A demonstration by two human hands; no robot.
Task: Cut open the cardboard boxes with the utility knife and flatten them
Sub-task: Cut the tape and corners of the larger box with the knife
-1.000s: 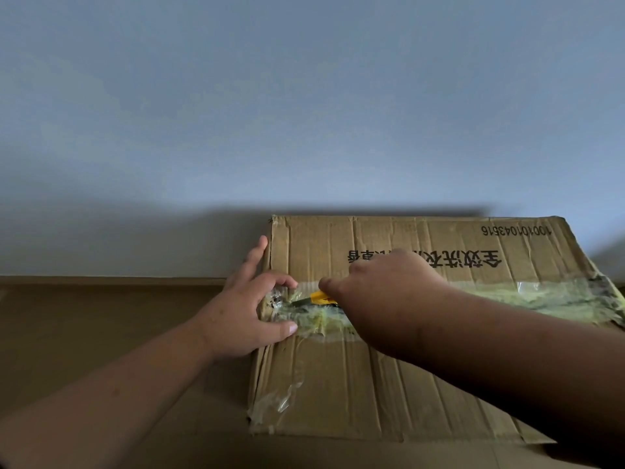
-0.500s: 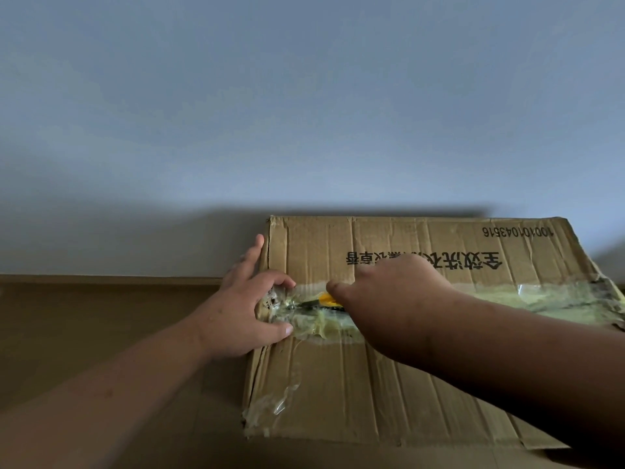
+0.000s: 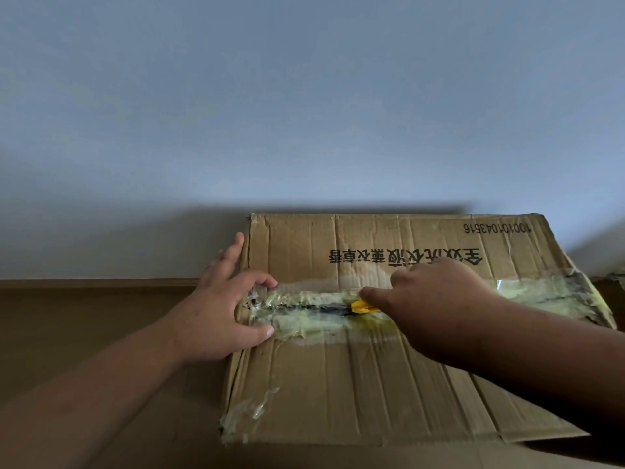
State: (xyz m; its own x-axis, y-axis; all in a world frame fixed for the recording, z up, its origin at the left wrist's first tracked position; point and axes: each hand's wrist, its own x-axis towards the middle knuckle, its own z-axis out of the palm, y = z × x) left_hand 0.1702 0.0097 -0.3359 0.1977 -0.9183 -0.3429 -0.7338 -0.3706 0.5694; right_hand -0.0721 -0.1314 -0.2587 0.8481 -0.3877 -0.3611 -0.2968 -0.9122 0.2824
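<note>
Our left hand (image 3: 216,309) braces the cardboard box (image 3: 389,384) lying before us, fingers spread; our right hand (image 3: 436,292) grips the utility knife (image 3: 363,307) (yellow tip showing) in the taped seam (image 3: 304,308).

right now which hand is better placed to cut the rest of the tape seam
Right. The right hand already grips the utility knife in the tape seam, uncut tape lying on its side. The left hand braces the cardboard box at its left end.
</note>
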